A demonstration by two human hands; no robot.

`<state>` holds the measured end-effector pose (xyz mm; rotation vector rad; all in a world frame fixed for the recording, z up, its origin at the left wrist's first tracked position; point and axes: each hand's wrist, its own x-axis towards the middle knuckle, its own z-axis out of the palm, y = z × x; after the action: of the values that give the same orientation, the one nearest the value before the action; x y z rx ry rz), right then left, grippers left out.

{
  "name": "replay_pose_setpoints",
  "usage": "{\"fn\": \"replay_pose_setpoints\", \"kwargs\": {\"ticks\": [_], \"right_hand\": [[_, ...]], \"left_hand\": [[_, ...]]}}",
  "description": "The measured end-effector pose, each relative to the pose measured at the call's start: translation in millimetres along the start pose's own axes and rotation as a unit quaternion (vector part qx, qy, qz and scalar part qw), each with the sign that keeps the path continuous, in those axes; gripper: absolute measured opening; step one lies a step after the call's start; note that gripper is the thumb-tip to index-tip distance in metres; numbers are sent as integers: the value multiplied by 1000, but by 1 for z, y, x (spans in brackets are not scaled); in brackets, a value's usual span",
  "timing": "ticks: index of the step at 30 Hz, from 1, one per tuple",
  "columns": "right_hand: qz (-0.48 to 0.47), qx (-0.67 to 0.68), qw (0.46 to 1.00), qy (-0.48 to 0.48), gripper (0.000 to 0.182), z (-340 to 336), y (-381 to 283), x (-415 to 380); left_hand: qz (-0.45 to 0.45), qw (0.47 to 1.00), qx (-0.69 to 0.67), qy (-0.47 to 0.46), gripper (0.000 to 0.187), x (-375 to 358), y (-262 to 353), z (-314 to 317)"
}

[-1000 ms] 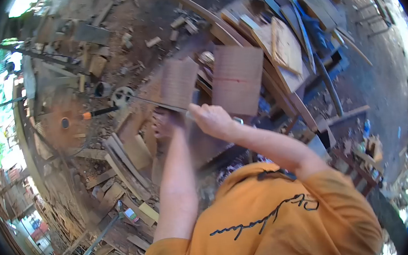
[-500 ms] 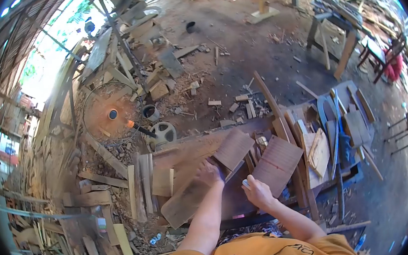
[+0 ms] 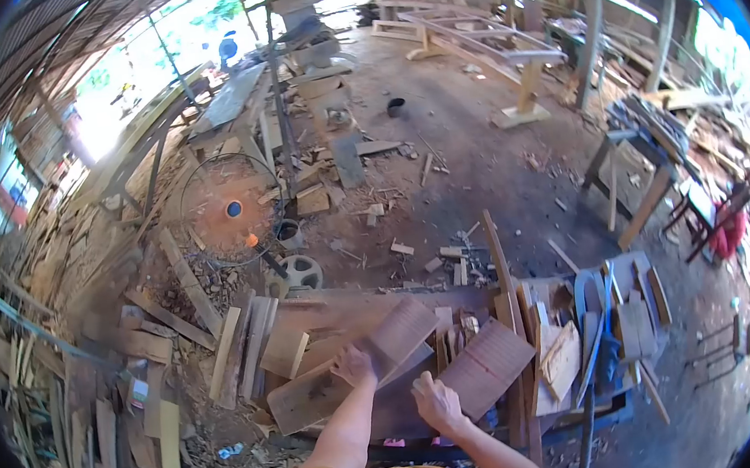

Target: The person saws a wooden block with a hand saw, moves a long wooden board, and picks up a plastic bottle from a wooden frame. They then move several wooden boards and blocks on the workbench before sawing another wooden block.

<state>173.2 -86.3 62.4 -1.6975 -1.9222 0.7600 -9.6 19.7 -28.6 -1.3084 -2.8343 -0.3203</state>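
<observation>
My left hand (image 3: 352,365) rests at the lower left edge of a brown ridged board (image 3: 402,331), its fingers bent over the wood. Under it lies a longer flat board (image 3: 305,399), tilted toward the lower left. Further right, my right hand (image 3: 436,401) is closed in a pinch, its fingers bunched; what they hold is too small to make out. Beside that hand lies a second ridged board (image 3: 487,369) with a reddish mark. All of these are on a low wooden bench (image 3: 381,298).
Wood pieces and a blue-framed saw (image 3: 588,304) lie on the bench's right part. Behind stand a spoked wheel (image 3: 304,273) and a large round hoop. Offcuts litter the floor. A work table (image 3: 645,136) and a red item (image 3: 730,234) are at the right.
The view has tilted up and shifted, so more of the yard shows. Both hands stay near the same boards. The small pale item seen at my right hand's fingers no longer shows clearly.
</observation>
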Motion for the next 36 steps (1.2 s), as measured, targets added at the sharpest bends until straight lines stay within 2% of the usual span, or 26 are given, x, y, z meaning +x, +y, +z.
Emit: {"fn": "replay_pose_setpoints", "kwargs": {"ticks": [2,8,10,11,12,13,15,17,18,20,21,23,24,25,26,27,29,33,34,36], "right_hand": [[-10,-10,1000,-11,30,-3,-3,-2],[-32,-9,999,-22,29,3,15,8],[-36,-15,999,14,38,14,24,6],[-33,-17,999,18,48,18,25,6],[-38,-6,999,23,50,14,21,5],[-56,-13,996,68,41,17,21,2],[-24,4,999,40,30,15,18,1],[-17,8,999,44,30,18,21,1],[-10,0,999,39,30,18,23,0],[-8,4,1000,27,29,19,24,2],[-8,3,1000,23,29,20,24,3],[9,23,1000,10,29,19,25,2],[10,21,1000,7,29,17,24,3],[7,16,1000,2,28,15,22,3],[3,12,1000,-4,27,13,20,3],[3,12,1000,-7,27,9,18,1],[-27,-2,1000,-6,27,-6,16,-5],[-6,-7,1000,-26,25,-60,17,-52],[-9,-7,999,-33,25,-66,16,-60],[44,-23,997,-61,25,-71,14,-64]], "left_hand": [[-35,999,-9,6,27,-6,1,1],[-47,998,-38,24,34,-2,3,0],[-52,997,-51,-37,50,4,7,-11],[-58,997,-40,-30,49,3,7,-13],[-44,997,-61,30,48,0,3,3],[-42,998,-36,-37,47,1,-1,2],[-68,994,-26,-88,42,5,4,-7],[-41,999,25,-26,38,2,0,11],[-41,998,23,-38,38,4,-2,22],[-52,998,10,38,54,10,-6,37],[-54,998,12,36,54,10,-5,33],[-39,997,60,-25,29,6,0,17],[-40,997,61,-29,29,13,-13,51],[-14,997,51,50,40,25,-38,113],[12,991,41,129,55,30,-51,145],[10,991,42,127,55,29,-49,143],[-38,994,92,35,56,25,-38,112],[-66,997,27,12,56,9,8,14],[-62,998,17,27,56,4,14,-1],[-55,998,27,29,56,5,12,-2]]}}
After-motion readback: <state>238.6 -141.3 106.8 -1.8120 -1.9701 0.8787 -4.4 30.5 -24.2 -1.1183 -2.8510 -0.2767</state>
